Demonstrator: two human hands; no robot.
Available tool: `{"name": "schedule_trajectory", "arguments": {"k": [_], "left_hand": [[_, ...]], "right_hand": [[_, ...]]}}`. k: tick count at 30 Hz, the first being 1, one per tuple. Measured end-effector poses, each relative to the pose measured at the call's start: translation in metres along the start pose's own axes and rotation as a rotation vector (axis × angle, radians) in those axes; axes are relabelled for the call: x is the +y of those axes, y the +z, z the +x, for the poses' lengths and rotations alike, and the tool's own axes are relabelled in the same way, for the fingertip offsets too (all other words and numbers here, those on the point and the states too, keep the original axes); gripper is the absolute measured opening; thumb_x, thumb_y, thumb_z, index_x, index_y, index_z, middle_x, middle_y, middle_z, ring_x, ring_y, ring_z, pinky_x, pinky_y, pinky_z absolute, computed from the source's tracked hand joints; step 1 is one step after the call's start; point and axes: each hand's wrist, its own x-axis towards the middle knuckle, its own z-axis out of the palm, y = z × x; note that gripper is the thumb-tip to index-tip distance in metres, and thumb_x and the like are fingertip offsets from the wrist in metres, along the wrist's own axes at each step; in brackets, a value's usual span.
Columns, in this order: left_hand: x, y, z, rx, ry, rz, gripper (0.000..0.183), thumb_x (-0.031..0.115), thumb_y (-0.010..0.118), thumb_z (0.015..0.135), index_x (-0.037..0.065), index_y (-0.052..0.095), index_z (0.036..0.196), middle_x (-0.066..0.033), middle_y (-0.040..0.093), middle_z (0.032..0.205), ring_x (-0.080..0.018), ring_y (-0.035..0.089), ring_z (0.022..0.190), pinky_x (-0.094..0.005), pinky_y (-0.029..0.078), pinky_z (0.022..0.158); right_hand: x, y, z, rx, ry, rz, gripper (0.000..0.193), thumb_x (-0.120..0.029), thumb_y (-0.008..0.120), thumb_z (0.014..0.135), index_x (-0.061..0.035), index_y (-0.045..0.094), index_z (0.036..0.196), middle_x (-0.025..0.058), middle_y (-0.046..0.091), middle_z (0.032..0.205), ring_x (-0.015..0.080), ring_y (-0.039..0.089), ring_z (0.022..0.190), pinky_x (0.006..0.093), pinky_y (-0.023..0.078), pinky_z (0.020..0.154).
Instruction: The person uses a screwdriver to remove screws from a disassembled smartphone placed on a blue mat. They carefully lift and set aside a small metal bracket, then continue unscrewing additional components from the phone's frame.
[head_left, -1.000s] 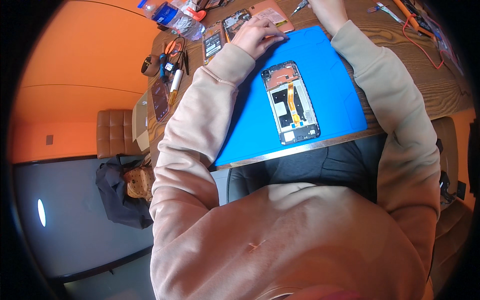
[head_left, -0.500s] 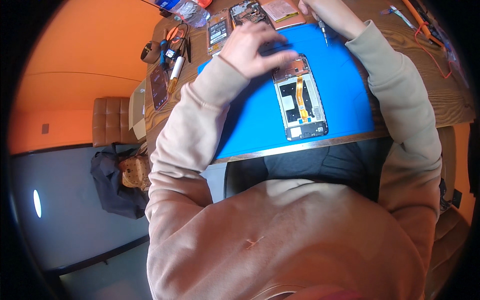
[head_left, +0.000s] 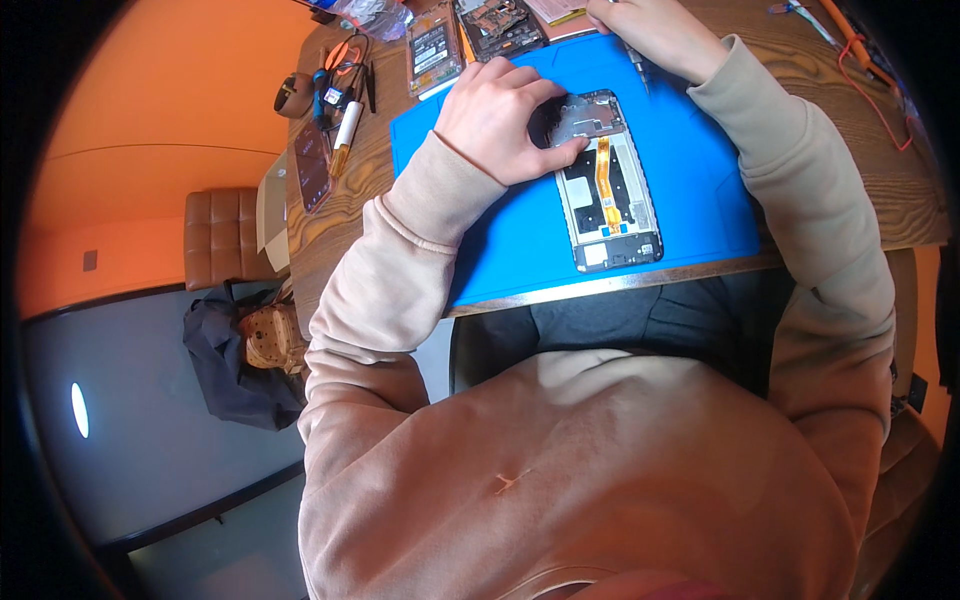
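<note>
"Blue mat [head_left: 695, 170], and what's on it?"
"An open phone [head_left: 632, 215], near the front edge of the wooden table [head_left: 795, 85]."
"What does the left hand [head_left: 495, 118] do?"
"Its thumb touches the phone's upper left side, but I can't tell if it grips."
"And the right hand [head_left: 662, 32]?"
"It's closed around a screwdriver [head_left: 638, 66], near the phone's top right corner."

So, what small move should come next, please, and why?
Probably bring the slim tool in the right hand over the open phone, since the left hand rests on the phone's upper left edge while the tool sits apart from it.
</note>
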Motion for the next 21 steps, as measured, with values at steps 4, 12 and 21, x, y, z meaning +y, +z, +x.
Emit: {"name": "schedule_trajectory", "arguments": {"k": [4,12,21], "left_hand": [[0.003,-0.001,-0.001,0.017,-0.016,0.007,0.054,0.05,0.08,0.074,0.005,0.079,0.103,-0.0092,0.075,0.093,-0.0262,0.066,0.093,-0.0389,0.051,0.089],[-0.004,-0.002,0.0,0.099,-0.013,-0.096,0.051,0.048,0.082,0.072,0.006,0.079,0.101,-0.0104,0.075,0.091,-0.0271,0.069,0.09,-0.0383,0.053,0.087],[-0.03,-0.013,-0.044,0.171,-0.109,-0.128,0.047,0.041,0.086,0.07,0.007,0.077,0.103,-0.0101,0.073,0.095,-0.0289,0.067,0.09,-0.0383,0.055,0.083]], "right_hand": [[0.003,0.003,-0.001,-0.026,-0.068,0.056,0.013,-0.006,0.052,0.096,-0.0004,0.059,0.105,0.0214,0.07,0.096,0.0329,0.07,0.095,0.0406,0.055,0.084],[-0.003,0.006,-0.001,-0.04,-0.096,0.078,0.014,-0.003,0.05,0.096,-0.0011,0.06,0.106,0.0167,0.07,0.092,0.0292,0.069,0.089,0.0384,0.056,0.082],[-0.037,-0.016,-0.009,-0.399,0.234,0.203,0.02,-0.02,0.048,0.106,-0.0081,0.059,0.118,0.0039,0.056,0.075,0.0108,0.055,0.055,0.0258,0.047,0.046]]}}
